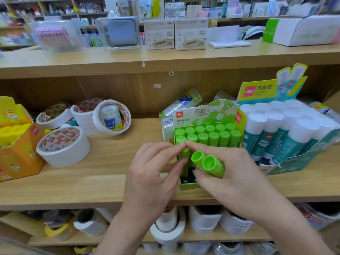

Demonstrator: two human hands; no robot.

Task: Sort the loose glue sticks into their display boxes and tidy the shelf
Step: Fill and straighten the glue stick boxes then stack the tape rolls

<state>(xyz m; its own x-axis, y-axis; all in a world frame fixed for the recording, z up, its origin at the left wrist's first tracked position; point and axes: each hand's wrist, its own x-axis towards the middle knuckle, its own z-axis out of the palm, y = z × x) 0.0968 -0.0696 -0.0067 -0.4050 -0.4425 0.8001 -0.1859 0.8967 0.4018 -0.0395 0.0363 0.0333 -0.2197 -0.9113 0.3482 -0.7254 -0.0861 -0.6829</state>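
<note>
- Filling green display box [202,116]: two back rows look full, front row mostly bare holes, so roughly two-thirds done.
- One glue stick [185,153] stands upright in the front-left slot, pinched by left grip [152,173].
- Over the box, right grip [230,173] curls round two spare sticks [207,163].
- Sticks: glossy plastic cylinders, recessed ends. Box: thin printed card on wooden shelf [92,172].

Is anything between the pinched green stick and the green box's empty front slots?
Nothing visible does. The green stick, pinched by the left hand, stands at the front row of the green box; the right hand grips two more sticks beside it.
</note>
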